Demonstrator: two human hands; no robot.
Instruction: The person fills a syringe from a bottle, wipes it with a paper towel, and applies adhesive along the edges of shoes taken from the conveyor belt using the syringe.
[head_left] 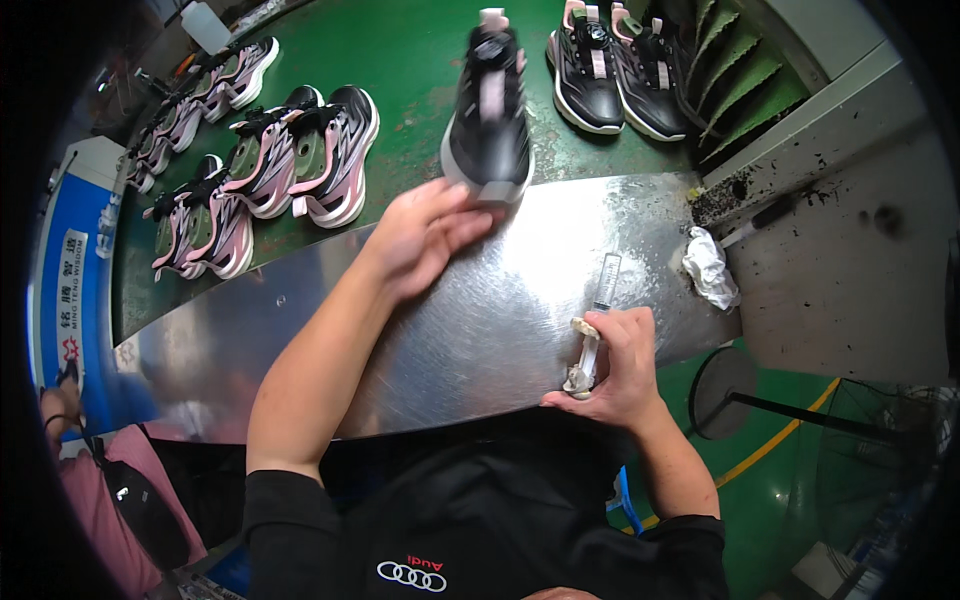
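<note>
My left hand (pixel 425 235) grips a black and pink sneaker (pixel 490 125) by its toe, thumb and fingers at the front of the sole. The sneaker points toward me, tilted and slightly blurred, over the far edge of the metal sheet. Fingers of my right hand (pixel 628 368) are wrapped round a clear syringe (pixel 608 282) above the metal surface. Its narrow end points away from me, and whitish material clings round its flange and plunger end. How much the syringe contains is too small to tell.
Beneath my hands lies a shiny metal sheet (pixel 450 345) on a green workbench (pixel 400 60). Several sneakers (pixel 335 150) stand in rows at the left, and a pair (pixel 585 85) at the far right. A crumpled white cloth (pixel 710 268) lies by the right-hand wall. Another person's pink garment (pixel 125 510) shows lower left.
</note>
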